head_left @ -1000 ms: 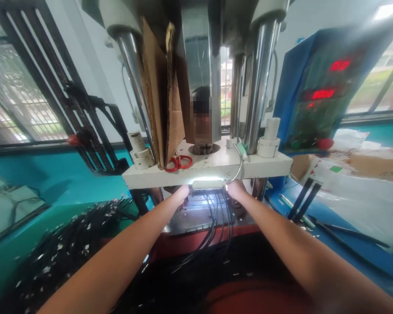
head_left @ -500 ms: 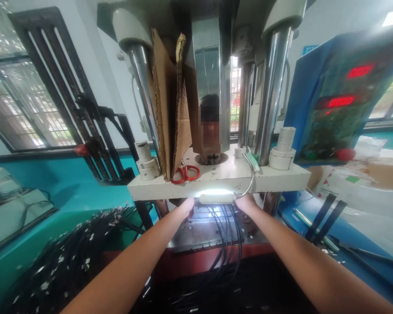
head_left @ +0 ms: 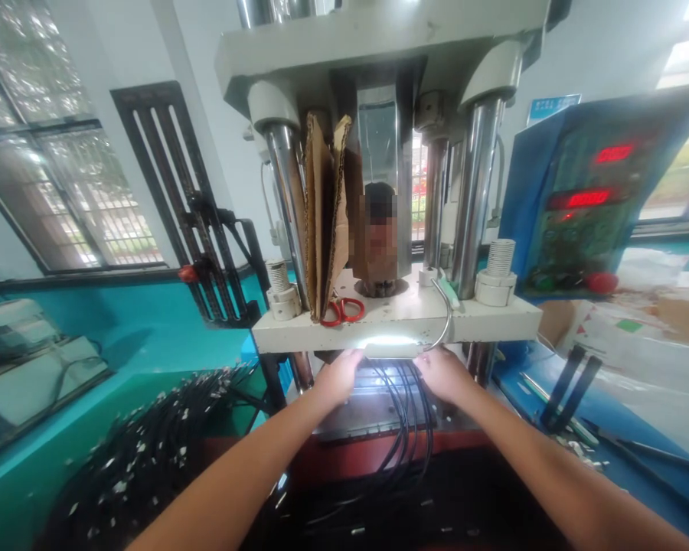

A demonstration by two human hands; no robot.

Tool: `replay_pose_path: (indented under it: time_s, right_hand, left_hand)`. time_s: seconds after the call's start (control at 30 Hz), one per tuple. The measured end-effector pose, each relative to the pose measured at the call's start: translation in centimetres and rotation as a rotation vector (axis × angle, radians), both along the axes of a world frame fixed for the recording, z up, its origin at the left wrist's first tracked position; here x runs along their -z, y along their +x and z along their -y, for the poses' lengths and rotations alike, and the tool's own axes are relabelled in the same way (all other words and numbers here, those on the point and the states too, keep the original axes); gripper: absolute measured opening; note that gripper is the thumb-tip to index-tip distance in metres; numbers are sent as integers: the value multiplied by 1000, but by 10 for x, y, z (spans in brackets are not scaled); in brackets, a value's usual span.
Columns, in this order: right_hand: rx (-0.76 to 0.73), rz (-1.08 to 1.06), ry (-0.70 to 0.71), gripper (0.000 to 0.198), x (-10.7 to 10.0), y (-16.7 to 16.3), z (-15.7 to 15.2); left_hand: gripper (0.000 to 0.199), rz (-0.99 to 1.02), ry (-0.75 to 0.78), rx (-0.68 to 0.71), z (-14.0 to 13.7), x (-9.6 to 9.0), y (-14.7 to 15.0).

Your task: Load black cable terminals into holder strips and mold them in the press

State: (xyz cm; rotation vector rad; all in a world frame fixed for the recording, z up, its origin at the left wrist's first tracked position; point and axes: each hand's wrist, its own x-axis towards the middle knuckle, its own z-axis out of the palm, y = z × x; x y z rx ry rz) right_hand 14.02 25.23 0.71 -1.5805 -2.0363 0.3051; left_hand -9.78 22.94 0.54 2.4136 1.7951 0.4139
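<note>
Black cables run out between the hands, over the metal bed's front edge and down into a dark mass below. Bigger cable heap with pale bits at the green worktop, off left. Blue worktop on the right, pale offcuts on it. Left hand at left end of the lamp, right hand at its right end, both by the plate's front edge. Fingers partly hidden, can't tell if either hand grips anything. Lamp lit, lies along middle of that edge; bent metal neck rises from its right end. Red scissors on the plate at the front edge, left of middle, beside the cardboard, which stands upright near the left post. Polished ram mid-plate, person's reflection in it. Blue control box right of the plate, red digits lit. Barred window far left.
</note>
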Motion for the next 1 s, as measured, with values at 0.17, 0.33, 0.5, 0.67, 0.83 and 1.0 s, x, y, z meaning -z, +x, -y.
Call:
replay_pose_path:
  time_s: [0.17,0.33,0.5,0.67,0.83,1.0]
  right_hand:
    - [-109,-73,170,23,-8,-4,48]
    - [-54,-129,258,26,6,-1,55]
    - [-33,-137,327,25,14,6,56]
    - [-30,-115,337,24,16,8,58]
    - [-31,-106,323,23,19,8,57]
    - [-27,-105,328,24,18,8,57]
  left_hand:
    - [43,-73,81,30,10,0,9]
    - [51,-114,100,-20,6,7,12]
    - [56,-156,96,-18,5,4,13]
    - [59,-181,94,-7,5,5,16]
    - [61,-175,69,-66,-3,12,17]
    - [56,-185,77,-37,-4,7,21]
